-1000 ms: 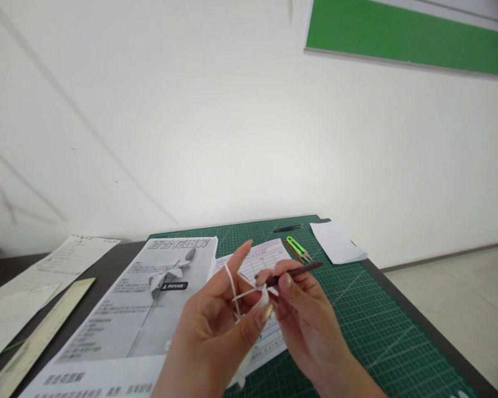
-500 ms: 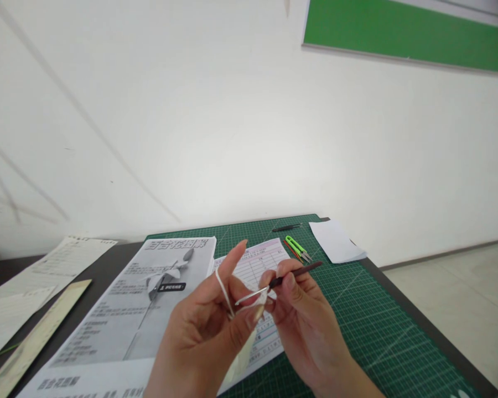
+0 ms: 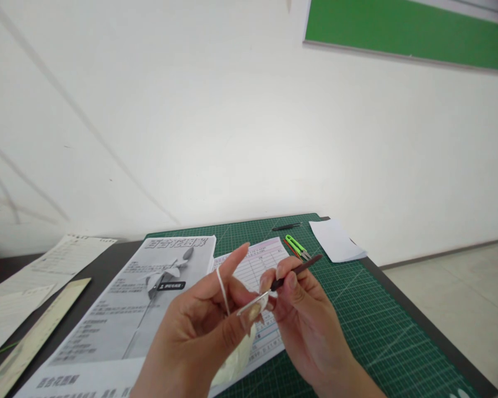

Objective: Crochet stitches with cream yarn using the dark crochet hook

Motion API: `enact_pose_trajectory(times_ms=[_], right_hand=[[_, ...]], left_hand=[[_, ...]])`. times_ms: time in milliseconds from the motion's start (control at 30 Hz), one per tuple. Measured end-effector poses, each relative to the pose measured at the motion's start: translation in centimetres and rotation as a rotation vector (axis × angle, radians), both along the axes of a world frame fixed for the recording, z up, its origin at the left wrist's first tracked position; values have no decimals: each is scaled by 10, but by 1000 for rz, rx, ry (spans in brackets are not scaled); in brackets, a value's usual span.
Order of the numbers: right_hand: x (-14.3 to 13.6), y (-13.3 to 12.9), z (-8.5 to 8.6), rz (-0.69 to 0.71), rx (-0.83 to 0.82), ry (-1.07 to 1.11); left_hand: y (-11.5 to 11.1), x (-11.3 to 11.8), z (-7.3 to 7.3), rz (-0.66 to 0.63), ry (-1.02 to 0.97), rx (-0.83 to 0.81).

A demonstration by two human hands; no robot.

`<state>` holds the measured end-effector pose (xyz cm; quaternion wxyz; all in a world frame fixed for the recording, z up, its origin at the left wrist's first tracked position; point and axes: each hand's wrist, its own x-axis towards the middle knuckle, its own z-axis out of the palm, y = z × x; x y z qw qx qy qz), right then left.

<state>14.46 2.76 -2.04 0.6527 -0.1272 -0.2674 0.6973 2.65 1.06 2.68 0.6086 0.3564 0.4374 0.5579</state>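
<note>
In my right hand (image 3: 305,309) is a crochet hook (image 3: 296,271) with a dark brown handle, its metal shaft pointing left toward my left thumb. My left hand (image 3: 207,315) pinches a small white piece of crochet (image 3: 264,303) between thumb and fingers. White yarn (image 3: 223,290) loops over the raised left index finger and runs down into the palm. The hook's shaft lies across the crochet piece, and its tip is close to the left thumb. Fingers cover much of the work. Below my hands, a pale, yellowish-white bundle (image 3: 236,359) is partly hidden.
A green cutting mat (image 3: 382,320) covers the dark table. On it lie a printed pattern sheet (image 3: 108,309), a lined form (image 3: 269,251), green thread snips (image 3: 294,243), a dark slim tool (image 3: 286,227) and white paper (image 3: 336,240). A ruler-like strip (image 3: 41,331) and handwritten sheets (image 3: 62,260) lie left.
The hook has tilted more steeply, its tip dropping toward my left thumb. My left hand has turned slightly, and more of the pale bundle shows beneath it.
</note>
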Motion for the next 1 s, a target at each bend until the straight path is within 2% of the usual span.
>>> enact_pose_trajectory(times_ms=[200,400,500,767,933,1000], right_hand=[[1,1,-1,44,-14,29],[0,2,0,95,-35,22],[0,2,0,108,-38,19],[0,2,0,122,-48,20],[0,2,2,50,-21,-26],[1,1,3,26,-6,-40]], left_hand=[[3,-6,-7,-20,32,22],[1,-10,-15,127,356,205],[1,-10,-13,130,453,253],[4,-13,-13,42,285,247],[-3,-9,-8,-91,204,138],[-6,-5,-6,-106,177,153]])
